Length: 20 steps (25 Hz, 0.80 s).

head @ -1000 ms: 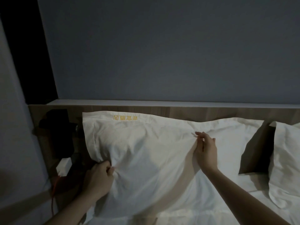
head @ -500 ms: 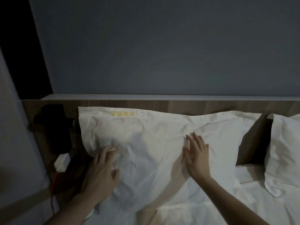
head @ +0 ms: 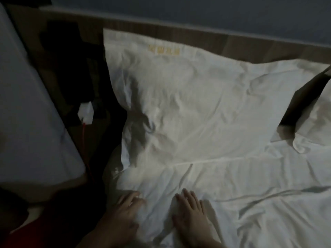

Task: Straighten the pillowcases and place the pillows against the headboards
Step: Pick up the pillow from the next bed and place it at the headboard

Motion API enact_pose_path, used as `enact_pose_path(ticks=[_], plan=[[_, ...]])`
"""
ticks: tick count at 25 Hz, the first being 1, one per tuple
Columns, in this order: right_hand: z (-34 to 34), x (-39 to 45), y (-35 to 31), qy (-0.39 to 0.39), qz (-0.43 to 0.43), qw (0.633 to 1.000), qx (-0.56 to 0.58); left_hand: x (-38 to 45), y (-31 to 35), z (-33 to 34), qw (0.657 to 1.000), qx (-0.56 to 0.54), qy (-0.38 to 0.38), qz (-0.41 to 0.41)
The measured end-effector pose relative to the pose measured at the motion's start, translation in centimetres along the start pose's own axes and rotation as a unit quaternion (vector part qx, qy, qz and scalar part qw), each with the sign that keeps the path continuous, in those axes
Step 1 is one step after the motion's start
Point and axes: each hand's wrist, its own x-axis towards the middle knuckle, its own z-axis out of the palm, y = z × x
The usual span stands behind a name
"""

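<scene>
Dim light and a blue-grey wall (head: 232,13) frame a bed whose wooden headboard (head: 250,43) runs across the top of my view. Against it leans the near pillow (head: 188,104), its white case bearing a small yellow embroidered mark (head: 163,50) near the upper edge; a second pillow (head: 320,113) shows only partly at the right margin, separated from the first by a dark gap. My left hand (head: 123,212) and right hand (head: 189,212) lie low in the frame on the white bed sheet (head: 250,194), well short of the pillow, fingers spread flat and relaxed, so each grip is apart and holds nothing. I judge the pillow light and soft, giving way under any press and slumping if lifted by one corner; the case looks like thin cotton, creased across the middle and bunched along its left side, loose enough to slide over the filling. The best hold, I think, is on the two side seams or the lower corners, pinching fabric and tugging outward to draw the wrinkles flat, then patting the face smooth. Nothing here seems fragile, though a hard pull could drag the whole pillow away from the headboard. To the left, a dark bedside area holds a white charger block (head: 86,111) with a red cable (head: 86,149).
</scene>
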Motion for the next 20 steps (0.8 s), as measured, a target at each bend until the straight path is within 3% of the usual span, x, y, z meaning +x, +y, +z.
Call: enact_pose_path(ticks=[4, 9, 12, 14, 17, 20], plan=[[2.1, -0.7, -1.8, -0.004, 0.076, 0.996, -0.043, -0.4, -1.9, 1.9, 0.996, -0.077, -0.017, 0.037], [-0.6, 1.7, -4.5, -0.124, 0.181, 0.972, -0.084, 0.6, -2.4, -1.8, 0.988, -0.095, -0.117, 0.038], [-4.9, 4.6, -8.7, -0.199, 0.254, 0.946, 0.009, 0.9, -1.1, -6.5, 0.977, -0.066, -0.2, 0.033], [-9.1, 4.6, -12.4, -0.194, 0.274, 0.937, 0.093, -0.6, -0.4, -10.4, 0.956, -0.122, -0.265, -0.023], [-16.2, 1.6, -19.2, -0.141, 0.325, 0.908, 0.225, -3.6, 1.4, -19.0, 0.957, -0.168, -0.229, -0.056], [-23.1, -1.9, -25.2, -0.086, 0.395, 0.847, 0.345, -6.2, 3.9, -27.7, 0.952, -0.186, -0.237, -0.059]])
